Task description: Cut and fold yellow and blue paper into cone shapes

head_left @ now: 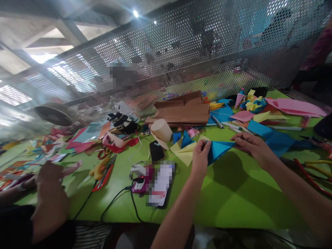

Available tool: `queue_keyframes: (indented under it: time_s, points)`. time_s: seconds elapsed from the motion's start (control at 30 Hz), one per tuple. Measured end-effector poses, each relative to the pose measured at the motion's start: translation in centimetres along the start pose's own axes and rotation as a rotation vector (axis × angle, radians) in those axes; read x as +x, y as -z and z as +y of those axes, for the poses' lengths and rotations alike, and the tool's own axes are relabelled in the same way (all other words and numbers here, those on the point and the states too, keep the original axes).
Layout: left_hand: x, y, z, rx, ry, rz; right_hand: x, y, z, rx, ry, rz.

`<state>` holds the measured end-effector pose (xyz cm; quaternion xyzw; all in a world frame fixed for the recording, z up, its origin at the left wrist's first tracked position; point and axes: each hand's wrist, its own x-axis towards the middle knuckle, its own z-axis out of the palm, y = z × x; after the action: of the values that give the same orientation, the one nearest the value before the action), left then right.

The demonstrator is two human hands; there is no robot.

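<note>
A folded piece of blue paper (220, 150) is stretched between my two hands, just above the green table. My left hand (201, 153) pinches its left side with the thumb on top. At the paper's pointed right tip, the fingers of my right hand (247, 144) are closed on it. Behind my left hand lies a folded yellow paper (183, 150) with a blue folded piece (187, 139) standing on it. To the right rests a larger sheet of blue paper (278, 141).
Left of my forearm are a phone (162, 185), a purple power strip (140, 186) with cables, and a yellow glue gun (101, 167). A roll of cream paper (161, 129) and brown paper (181, 112) stand behind. Another person's arm (49, 186) reaches in at left.
</note>
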<state>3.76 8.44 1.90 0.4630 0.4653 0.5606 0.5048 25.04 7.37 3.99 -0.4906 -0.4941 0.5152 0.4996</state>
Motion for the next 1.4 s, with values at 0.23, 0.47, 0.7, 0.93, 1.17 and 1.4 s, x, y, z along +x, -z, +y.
queue_keyframes:
  time_s: [0.23, 0.47, 0.7, 0.93, 1.17, 1.4]
  points:
    - [0.1, -0.1, -0.5, -0.173, 0.115, -0.030, 0.2, -0.2, 0.6, 0.034, 0.030, -0.043]
    - [-0.1, -0.4, -0.3, -0.285, 0.191, -0.063, 0.5, -0.3, 0.9, 0.033, 0.042, 0.045]
    - [-0.1, -0.4, 0.0, -0.357, 0.226, -0.078, 0.3, -0.1, 1.1, 0.098, 0.040, -0.005]
    - [-0.2, -0.5, -0.2, -0.304, 0.201, -0.104, 0.4, -0.2, 1.2, 0.060, 0.074, 0.069]
    - [-0.2, -0.7, -0.5, -0.309, 0.185, -0.128, 0.3, -0.2, 2.0, 0.127, 0.098, 0.103]
    - [0.2, -0.1, -0.3, -0.245, 0.134, -0.134, 0.1, 0.2, 1.0, 0.099, 0.062, 0.058]
